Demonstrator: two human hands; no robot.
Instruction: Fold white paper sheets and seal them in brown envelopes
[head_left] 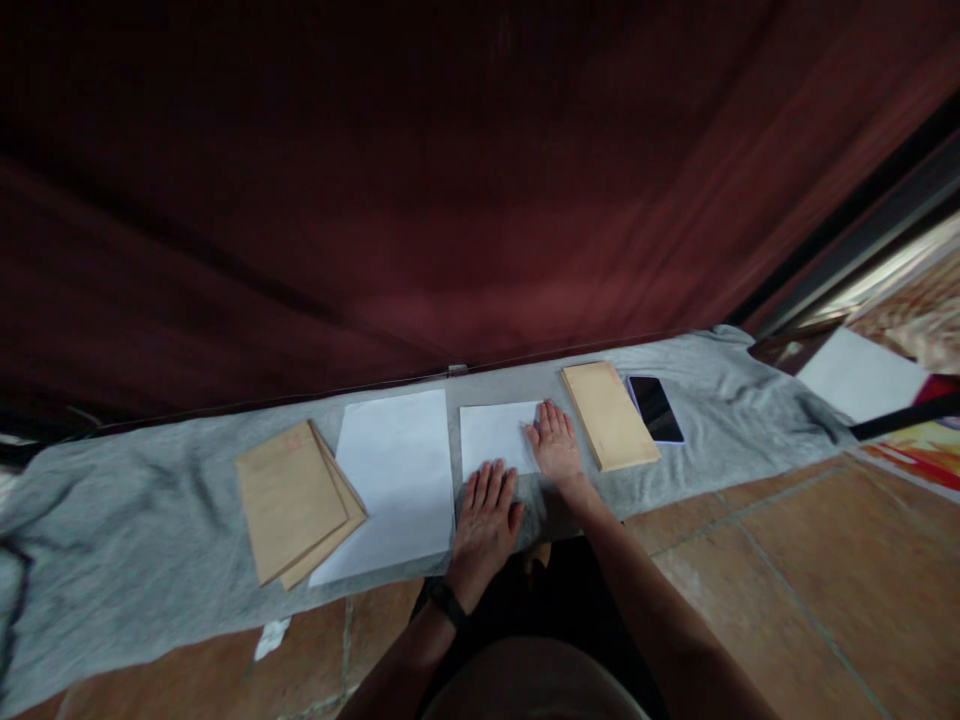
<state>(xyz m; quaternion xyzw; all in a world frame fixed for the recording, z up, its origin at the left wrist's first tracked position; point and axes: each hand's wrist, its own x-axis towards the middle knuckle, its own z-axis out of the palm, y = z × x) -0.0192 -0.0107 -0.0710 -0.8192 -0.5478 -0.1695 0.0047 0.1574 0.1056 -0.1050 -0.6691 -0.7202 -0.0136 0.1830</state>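
Observation:
A smaller white sheet of paper (pixel 491 432), perhaps folded, lies on the grey cloth in front of me. My left hand (pixel 486 515) rests flat at its lower left edge, fingers stretched out. On its right side my right hand (pixel 555 445) lies open, palm down, covering that edge. Left of it is a larger white paper (pixel 401 480), whether one sheet or a stack I cannot tell. Several brown envelopes (pixel 292 495) are fanned over its left side. Close to my right hand sits a neat pile of brown envelopes (pixel 611 415).
A phone (pixel 655 408) with a dark screen lies right of the envelope pile. The grey cloth (pixel 150 530) covers a long narrow ledge against a dark red panel (pixel 465 220). A white scrap (pixel 271 637) hangs by the front edge above the tiled floor (pixel 787 570).

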